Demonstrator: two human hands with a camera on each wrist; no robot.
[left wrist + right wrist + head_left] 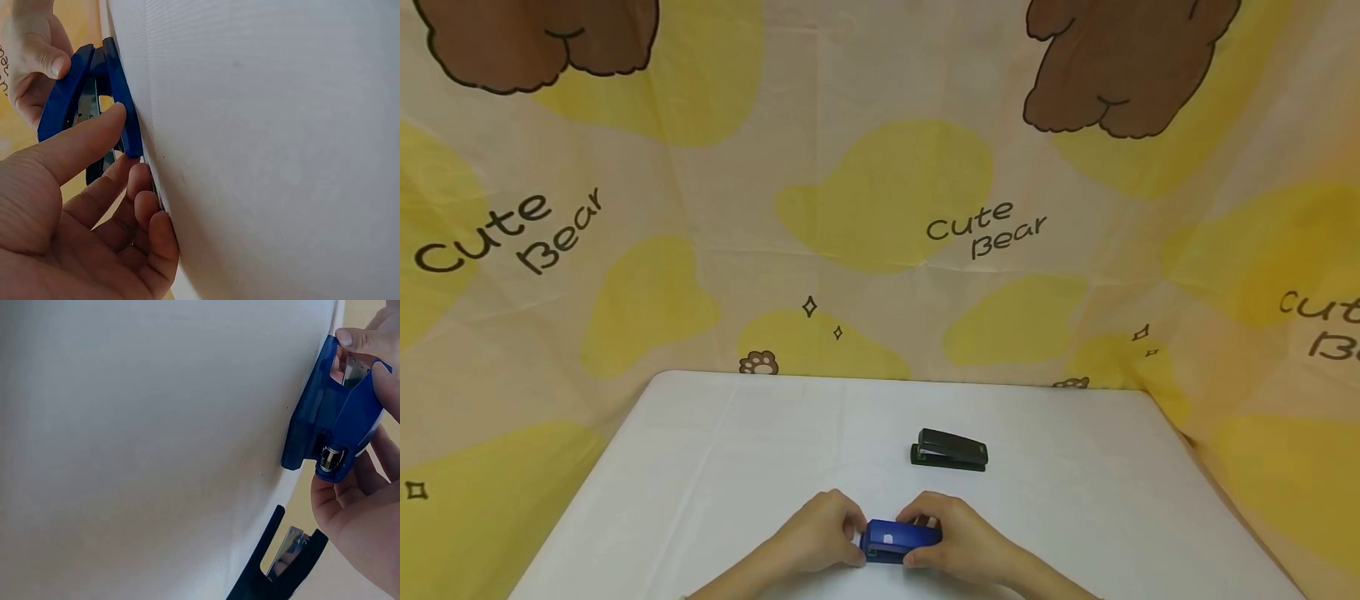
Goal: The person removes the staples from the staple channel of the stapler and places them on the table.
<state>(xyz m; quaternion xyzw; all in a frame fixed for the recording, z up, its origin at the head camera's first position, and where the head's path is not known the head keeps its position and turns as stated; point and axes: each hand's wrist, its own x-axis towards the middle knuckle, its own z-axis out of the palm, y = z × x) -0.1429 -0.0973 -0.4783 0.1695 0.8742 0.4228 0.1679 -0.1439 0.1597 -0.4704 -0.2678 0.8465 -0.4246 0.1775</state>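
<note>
Stapler, blue, in left grip and right grip, black stapler beyond

Left hand, 8 o'clock, thumb and index pinch 1 blue stapler at 10 o'clock; right hand touches it, just beyond. White tabletop, 3 o'clock.

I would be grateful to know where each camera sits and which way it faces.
Head: on the head, facing forward and down at the blue stapler, white table and patterned cloth; left grip, right grip and both forearms show.
Left wrist: on that wrist, facing the blue stapler; the left grip looms nearest, part of the right grip beyond.
Right wrist: on that wrist, facing the blue stapler; the right grip shows, plus part of the left grip at top right.
Shared: head and right wrist both show the black stapler.
</note>
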